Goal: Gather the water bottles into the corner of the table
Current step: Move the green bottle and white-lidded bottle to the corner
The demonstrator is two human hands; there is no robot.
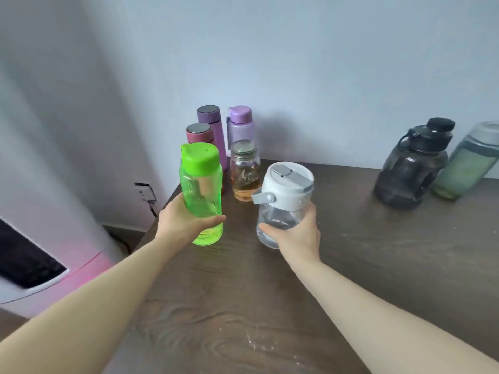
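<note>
My left hand grips a green see-through bottle with a green cap, near the table's far left corner. My right hand holds a clear bottle with a white lid and a grey handle. Behind them, in the corner, stand a purple flask, a dark pink flask, a lilac-capped plastic bottle and a glass jar-like bottle with amber liquid. At the far right stand a big dark smoky bottle and a pale green bottle.
The brown wooden table meets a pale wall at the back; its left edge runs diagonally. A white and pink appliance stands on the floor to the left, with a wall socket and cable behind it.
</note>
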